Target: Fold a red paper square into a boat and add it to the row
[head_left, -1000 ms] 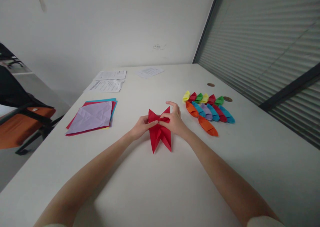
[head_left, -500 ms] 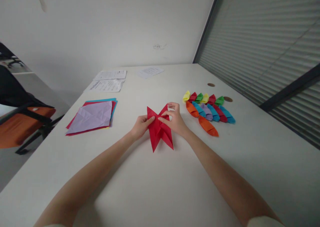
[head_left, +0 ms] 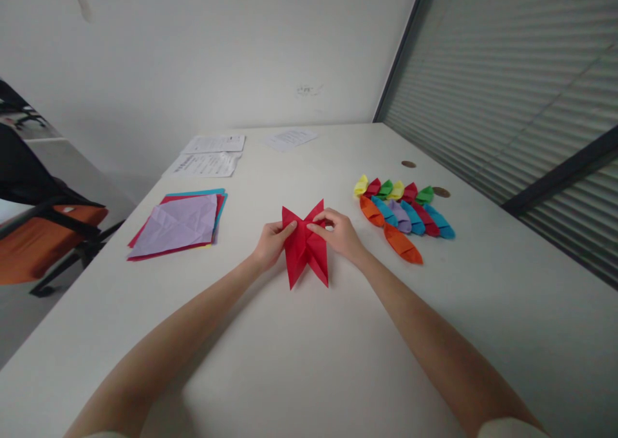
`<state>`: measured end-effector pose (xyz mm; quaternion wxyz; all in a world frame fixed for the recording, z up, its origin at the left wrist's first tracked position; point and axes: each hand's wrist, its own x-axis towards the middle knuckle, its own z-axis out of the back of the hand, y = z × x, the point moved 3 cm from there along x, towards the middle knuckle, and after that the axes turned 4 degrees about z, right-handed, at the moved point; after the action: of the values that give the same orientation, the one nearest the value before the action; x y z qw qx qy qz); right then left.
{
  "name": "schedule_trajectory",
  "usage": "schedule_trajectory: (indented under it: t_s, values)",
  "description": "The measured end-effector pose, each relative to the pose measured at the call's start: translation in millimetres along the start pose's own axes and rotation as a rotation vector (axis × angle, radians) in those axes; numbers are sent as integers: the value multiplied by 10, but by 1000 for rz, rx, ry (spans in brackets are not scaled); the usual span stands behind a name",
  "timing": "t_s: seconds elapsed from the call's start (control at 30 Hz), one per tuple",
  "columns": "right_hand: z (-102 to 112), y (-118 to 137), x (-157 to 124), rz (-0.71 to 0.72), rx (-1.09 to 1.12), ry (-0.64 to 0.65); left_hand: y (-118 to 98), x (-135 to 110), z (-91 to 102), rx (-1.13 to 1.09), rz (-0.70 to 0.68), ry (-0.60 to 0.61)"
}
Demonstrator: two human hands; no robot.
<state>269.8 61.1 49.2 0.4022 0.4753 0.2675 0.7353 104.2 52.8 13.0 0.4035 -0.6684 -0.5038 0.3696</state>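
Observation:
A red sheet of origami paper (head_left: 304,248), folded into four pointed flaps, is held in front of me over the white table (head_left: 309,361). My left hand (head_left: 273,241) pinches its left side, thumb on top and the other fingers behind. On the upper right part, my right hand (head_left: 338,232) grips the paper between thumb and index finger. Two points stick up at the far side and two toward me. To the right lie folded paper pieces (head_left: 403,243) in orange, blue, purple, red, green and yellow, set out in rows.
A stack of square paper sheets (head_left: 178,222), purple on top, lies on the left. Printed pages (head_left: 212,154) are farther back near the wall. Two round brown spots (head_left: 440,192) mark the table's right side by the blinds (head_left: 506,90). An orange-seated chair (head_left: 53,238) stands left.
The red paper has shifted slightly left and its near points have drawn a little closer together. My right hand's raised fingers have curled down toward the paper.

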Motion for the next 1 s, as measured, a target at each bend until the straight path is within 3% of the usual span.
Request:
schedule_trajectory:
  t_s: [0.67, 1.0]
  values:
    - [-42, -51, -24, -76, 104, -93, 34, -26, -4, 37, -21, -79]
    - [-100, -141, -41, -355, 478, -178, 5, -29, -2, 79, -56, -73]
